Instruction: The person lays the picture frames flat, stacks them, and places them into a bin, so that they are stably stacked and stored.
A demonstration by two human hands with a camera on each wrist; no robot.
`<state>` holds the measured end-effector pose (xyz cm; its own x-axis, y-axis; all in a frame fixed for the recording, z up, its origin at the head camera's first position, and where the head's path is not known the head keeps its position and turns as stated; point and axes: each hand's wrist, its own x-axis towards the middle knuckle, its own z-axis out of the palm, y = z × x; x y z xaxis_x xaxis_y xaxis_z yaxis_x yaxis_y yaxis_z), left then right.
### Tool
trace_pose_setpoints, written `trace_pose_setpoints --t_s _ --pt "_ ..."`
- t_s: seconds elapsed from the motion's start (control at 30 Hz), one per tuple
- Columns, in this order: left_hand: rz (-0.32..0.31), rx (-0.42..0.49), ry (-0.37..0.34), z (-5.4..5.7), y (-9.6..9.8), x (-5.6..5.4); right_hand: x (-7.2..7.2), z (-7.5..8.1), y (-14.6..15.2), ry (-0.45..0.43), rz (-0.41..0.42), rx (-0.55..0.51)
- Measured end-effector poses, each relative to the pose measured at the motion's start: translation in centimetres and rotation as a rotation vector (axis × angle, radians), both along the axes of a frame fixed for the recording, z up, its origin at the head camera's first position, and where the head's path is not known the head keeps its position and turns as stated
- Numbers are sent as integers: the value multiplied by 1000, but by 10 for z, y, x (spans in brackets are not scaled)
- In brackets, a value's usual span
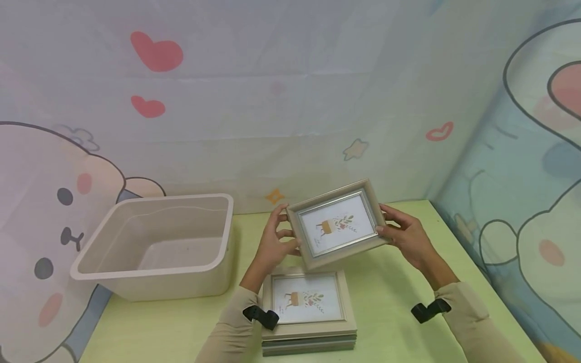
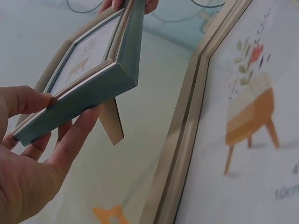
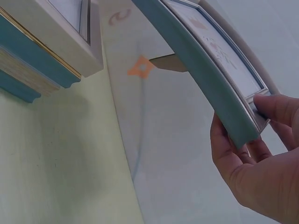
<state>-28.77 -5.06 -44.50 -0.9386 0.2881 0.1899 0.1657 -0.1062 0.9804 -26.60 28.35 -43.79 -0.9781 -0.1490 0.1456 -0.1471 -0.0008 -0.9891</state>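
Observation:
A picture frame (image 1: 336, 222) with a beige border and a silver inner edge is held up and tilted between both hands. My left hand (image 1: 274, 239) pinches its left side, thumb on the front and fingers behind, as the left wrist view shows. At the opposite end, my right hand (image 1: 406, 234) grips the side with thumb in front and fingers at the back. A brown stand flap (image 2: 112, 122) sticks out from the back of the held frame. Below it, a stack of similar frames (image 1: 308, 330) lies on the table, the top one showing the same flower-pot print.
To the left stands a deep beige plastic bin (image 1: 154, 275) with nothing seen inside. The green table (image 1: 390, 312) meets a printed cloth backdrop (image 1: 295, 101) at the back and right. Black straps (image 1: 260, 316) sit on both sleeved wrists.

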Motion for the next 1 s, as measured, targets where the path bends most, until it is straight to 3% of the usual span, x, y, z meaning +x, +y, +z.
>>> trace_pose_setpoints --t_s 0.23,0.63,1.0 --pt "-36 -68 -24 5 -12 1 1 1 -4 6 9 135" --pt "-65 -128 -23 12 -21 2 2 5 -6 -5 66 149" --pt "-91 -158 11 18 -25 8 4 11 -9 2 63 192"
